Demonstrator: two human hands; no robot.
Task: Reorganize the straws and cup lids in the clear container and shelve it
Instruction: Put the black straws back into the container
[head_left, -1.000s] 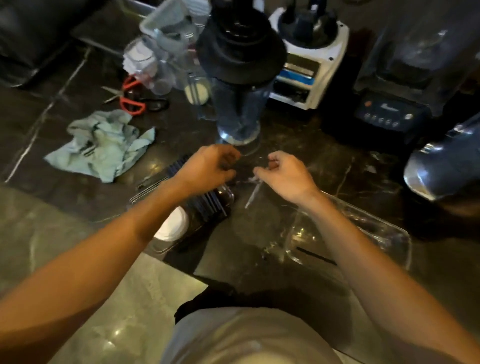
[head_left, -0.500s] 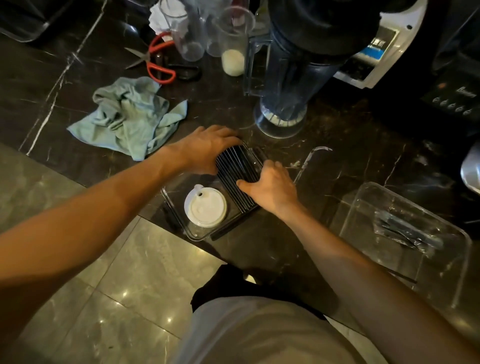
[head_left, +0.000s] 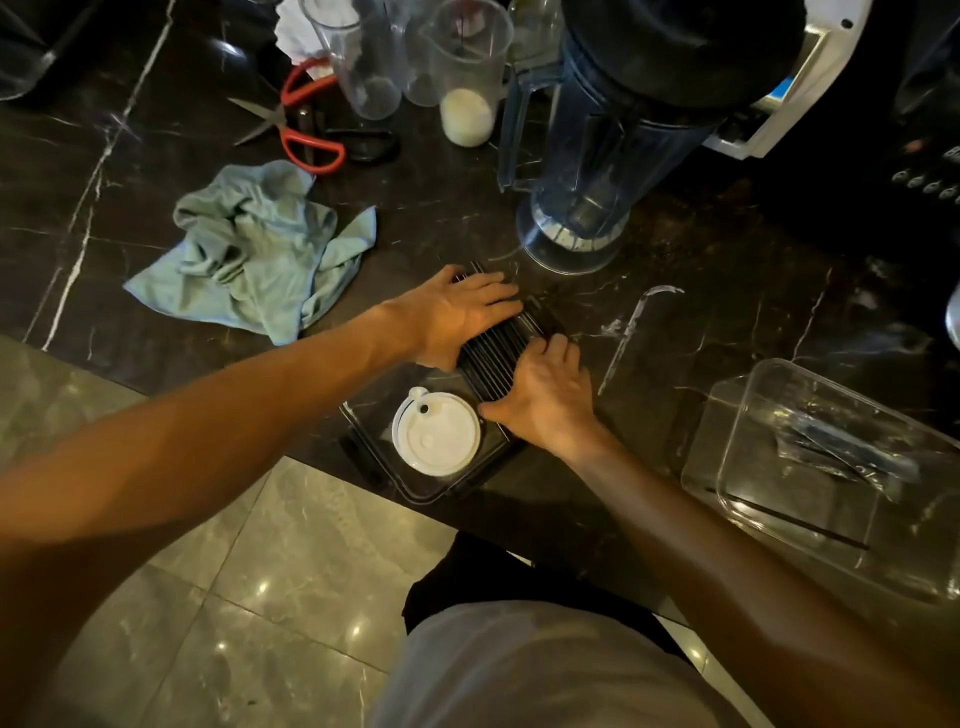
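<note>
A clear container (head_left: 363, 441) lies on the dark marble counter near its front edge. Inside it a row of black straws (head_left: 493, 358) lies side by side, with a white cup lid (head_left: 436, 439) at the near end. My left hand (head_left: 457, 312) lies flat with straight fingers across the far part of the straws. My right hand (head_left: 545, 400) presses on the straws' right side, thumb pointing toward the lid. A loose wrapped straw (head_left: 631, 332) lies on the counter to the right.
A second clear container (head_left: 737, 467) with wrapped straws stands at the right. A blender jar (head_left: 582, 171) is just beyond the hands. A green cloth (head_left: 260, 249), red scissors (head_left: 306, 140) and clear measuring cups (head_left: 467, 78) lie farther back. The floor is below the counter edge.
Both hands came down from above the counter onto the straws in the container. Since half a second ago the left hand's fingers spread flatter over the straws; the camera tilted down.
</note>
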